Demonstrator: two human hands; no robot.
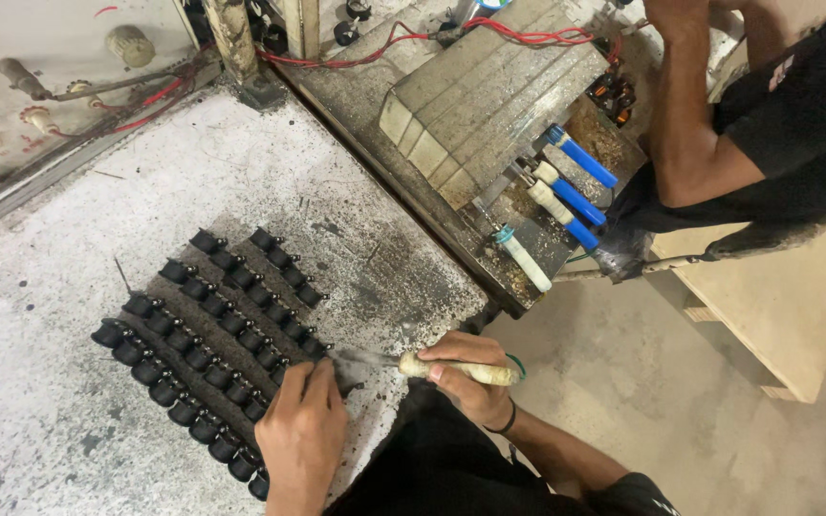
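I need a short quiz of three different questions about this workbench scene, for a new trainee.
1. True or false: the right hand holds a tool with a pale handle.
2. Where does the left hand rest? A) on the rows of small black parts B) on the blue-handled tools C) on the wooden block
3. Fill in: the wires over the wooden block are ____ in colour.

Key: 1 true; 2 A; 3 red.
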